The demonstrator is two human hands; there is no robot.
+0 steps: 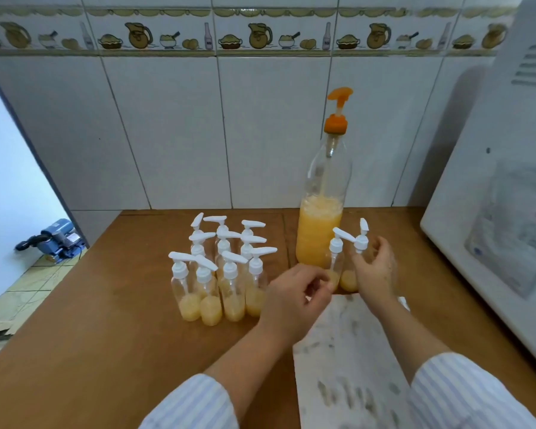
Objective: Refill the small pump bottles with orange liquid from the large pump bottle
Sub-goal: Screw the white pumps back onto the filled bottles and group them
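Our right hand curls loosely around an upright small bottle before the large pump bottle; left hand nearby, fingers half-curled, empty.

Clear glossy plastic is forming the large pump bottle and small pump bottles; the table is showing matt brown wood, perhaps laminate; wall tiles are gleaming.

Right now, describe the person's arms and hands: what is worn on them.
Both hands are bare: the left hand and right hand show no gloves, rings or watch. Each forearm is uncovered to a pushed-up sleeve, white with thin pale blue stripes: left sleeve, right sleeve.
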